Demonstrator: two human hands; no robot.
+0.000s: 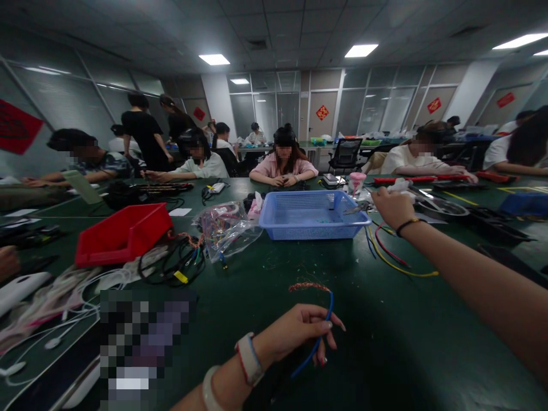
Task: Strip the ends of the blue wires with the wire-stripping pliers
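Note:
My left hand (299, 328) pinches a blue wire (330, 305) between thumb and forefinger, the other fingers loosely spread. Bare copper strands (309, 286) fan out sideways from the wire's upper end, while its lower end hangs below the palm. Stretched far forward, my right hand (391, 208) is closed around what look like metal pliers (357, 209); their jaws point left over the right rim of a blue plastic basket (306, 231). The handles are hidden in the hand. Loose yellow wire (400, 271) and red wire (387, 245) lie beneath my right forearm.
A red bin (124, 237) stands left of a clear bag of wires (226, 228). Black cables (171, 265), white earphone cords (81, 302) and a pixelated flat item (145, 348) lie at the left. A pink cup (356, 184) stands behind the basket. Several people sit around the table.

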